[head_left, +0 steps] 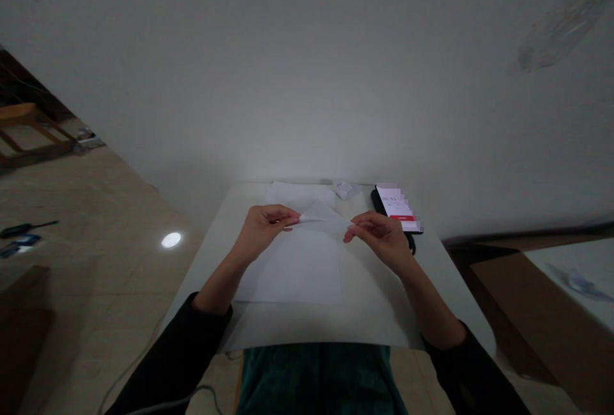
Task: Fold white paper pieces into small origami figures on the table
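Observation:
Between my two hands a small folded piece of white paper [320, 211] is held up above the table. My left hand [268, 226] pinches its left end between thumb and fingers. The right end is pinched by my right hand [378, 236]. The paper rises to a low peak in the middle, like a folded triangle. Beneath it, flat white paper sheets [297, 268] lie on the white table [378, 319]. How the folds run on the underside is hidden.
A crumpled or folded white paper [346, 189] lies at the table's back edge. Right of it rests a lit phone [397, 210] on a dark object. The wall [307, 82] rises behind the table. A screwdriver [23, 230] is on the floor at left; a cardboard piece [518, 306] stands right.

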`<state>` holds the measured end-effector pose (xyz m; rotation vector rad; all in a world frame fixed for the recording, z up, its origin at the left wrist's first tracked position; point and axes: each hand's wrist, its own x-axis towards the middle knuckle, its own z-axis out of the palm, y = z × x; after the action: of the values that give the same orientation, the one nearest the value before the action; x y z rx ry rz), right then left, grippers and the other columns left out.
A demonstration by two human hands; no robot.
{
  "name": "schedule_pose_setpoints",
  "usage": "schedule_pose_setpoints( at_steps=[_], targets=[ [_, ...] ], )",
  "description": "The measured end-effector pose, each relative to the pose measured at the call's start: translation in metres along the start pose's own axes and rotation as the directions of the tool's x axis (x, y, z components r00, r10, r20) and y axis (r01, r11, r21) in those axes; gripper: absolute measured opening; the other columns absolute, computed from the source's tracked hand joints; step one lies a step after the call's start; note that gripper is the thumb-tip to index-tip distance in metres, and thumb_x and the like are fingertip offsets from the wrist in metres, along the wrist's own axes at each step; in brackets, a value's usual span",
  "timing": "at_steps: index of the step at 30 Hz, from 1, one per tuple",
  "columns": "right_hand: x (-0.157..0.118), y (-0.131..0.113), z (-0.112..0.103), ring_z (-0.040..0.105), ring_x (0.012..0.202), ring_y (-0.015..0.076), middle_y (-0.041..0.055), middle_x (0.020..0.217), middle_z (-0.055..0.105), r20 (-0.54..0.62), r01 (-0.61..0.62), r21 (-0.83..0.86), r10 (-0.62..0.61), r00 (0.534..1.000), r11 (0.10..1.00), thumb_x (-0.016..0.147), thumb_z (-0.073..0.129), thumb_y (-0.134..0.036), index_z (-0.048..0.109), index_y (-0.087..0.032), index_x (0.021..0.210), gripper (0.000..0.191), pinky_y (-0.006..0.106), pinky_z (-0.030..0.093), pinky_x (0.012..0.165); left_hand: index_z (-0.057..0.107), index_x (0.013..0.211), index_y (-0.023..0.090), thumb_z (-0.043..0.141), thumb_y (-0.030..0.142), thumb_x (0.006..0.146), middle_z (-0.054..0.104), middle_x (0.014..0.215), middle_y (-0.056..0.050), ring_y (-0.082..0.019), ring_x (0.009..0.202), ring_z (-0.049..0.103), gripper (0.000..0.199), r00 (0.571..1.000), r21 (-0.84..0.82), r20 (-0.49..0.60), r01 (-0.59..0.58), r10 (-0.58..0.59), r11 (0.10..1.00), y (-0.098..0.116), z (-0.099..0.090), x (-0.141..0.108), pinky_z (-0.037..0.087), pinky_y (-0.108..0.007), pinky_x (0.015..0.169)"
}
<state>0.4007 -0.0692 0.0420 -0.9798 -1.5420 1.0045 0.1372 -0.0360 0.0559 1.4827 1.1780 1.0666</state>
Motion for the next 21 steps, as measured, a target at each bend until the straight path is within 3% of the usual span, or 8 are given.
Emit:
schedule_pose_setpoints(
  at_steps=[5, 13, 17, 21],
  targets=[
    [0.001, 0.001, -0.002, 0.07, 0.068, 0.0178, 0.0023, 0.071, 0.073, -0.017, 0.024, 0.019, -0.024, 1.0, 1.0, 0.082, 0.069, -0.037, 0.065, -0.022, 0.086, 0.016, 0.034, 0.055, 0.07, 0.074, 0.084, 0.016, 0.08, 0.04, 0.067, 0.074, 0.081, -0.005, -0.019, 0.077, 0.07, 0.03, 0.997, 0.028, 0.068, 0.041, -0.043, 0.999, 0.0, -0.002, 0.0, 0.06, -0.031, 0.068],
    [0.001, 0.0, -0.005, 0.07, 0.071, 0.0176, 0.0016, 0.072, 0.072, 0.036, -0.003, -0.051, 0.005, 0.999, 0.999, 0.083, 0.067, -0.04, 0.062, -0.022, 0.084, 0.019, 0.034, 0.055, 0.073, 0.071, 0.085, 0.016, 0.077, 0.038, 0.069, 0.075, 0.085, -0.007, -0.02, 0.08, 0.07, 0.028, 0.969, 0.031, 0.241, 0.05, -0.056, 0.998, -0.008, -0.003, 0.002, 0.056, -0.032, 0.078],
    [0.002, 0.007, -0.004, 0.072, 0.076, 0.019, 0.0023, 0.075, 0.074, 0.043, -0.046, -0.071, 0.049, 0.998, 0.996, 0.084, 0.067, -0.041, 0.061, -0.022, 0.085, 0.02, 0.032, 0.054, 0.074, 0.063, 0.086, 0.018, 0.076, 0.032, 0.071, 0.071, 0.081, -0.002, -0.014, 0.075, 0.067, 0.024, 0.969, 0.015, 0.248, 0.009, -0.013, 1.0, -0.009, -0.001, 0.003, 0.053, -0.026, 0.071],
    [0.003, 0.011, -0.005, 0.072, 0.075, 0.0186, 0.0022, 0.075, 0.075, 0.048, -0.043, -0.089, 0.047, 0.998, 0.995, 0.084, 0.066, -0.04, 0.061, -0.022, 0.085, 0.019, 0.032, 0.053, 0.075, 0.062, 0.073, 0.016, 0.065, 0.026, 0.079, 0.064, 0.076, -0.001, -0.011, 0.073, 0.061, 0.012, 0.934, 0.079, 0.355, -0.082, 0.049, 0.993, -0.012, 0.0, 0.002, 0.048, -0.023, 0.07]
  ],
)
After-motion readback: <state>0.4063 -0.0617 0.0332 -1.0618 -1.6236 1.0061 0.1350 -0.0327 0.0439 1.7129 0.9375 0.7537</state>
